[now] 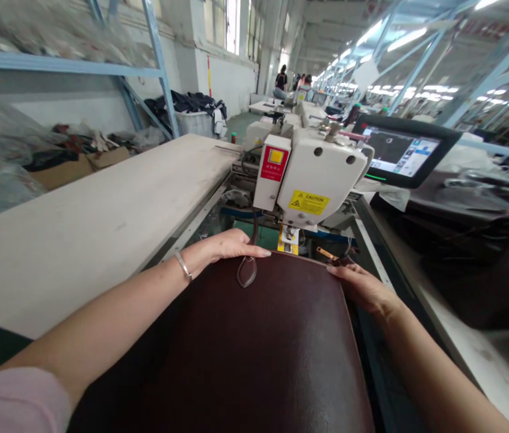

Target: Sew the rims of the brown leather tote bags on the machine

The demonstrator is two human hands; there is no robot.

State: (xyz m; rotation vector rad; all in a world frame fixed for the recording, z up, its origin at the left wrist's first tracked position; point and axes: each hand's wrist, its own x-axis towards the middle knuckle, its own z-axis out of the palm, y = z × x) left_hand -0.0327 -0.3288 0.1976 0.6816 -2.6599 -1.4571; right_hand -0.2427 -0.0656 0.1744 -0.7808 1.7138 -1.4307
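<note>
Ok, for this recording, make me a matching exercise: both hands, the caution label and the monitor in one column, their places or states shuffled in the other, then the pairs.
1. Left hand
2. Right hand
3. Caution label
4. Monitor

A. Lit, right of the white machine
B. At the far right corner of the brown panel
C. Yellow, on the machine's front
D. Beside the teardrop-shaped tab

Pairs: 1-D, 2-B, 3-C, 4-A

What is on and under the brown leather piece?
A loop-shaped brown tab and the thumbs of the left hand and right hand, near its far edge. Whatever is under the leather piece is covered.
</note>
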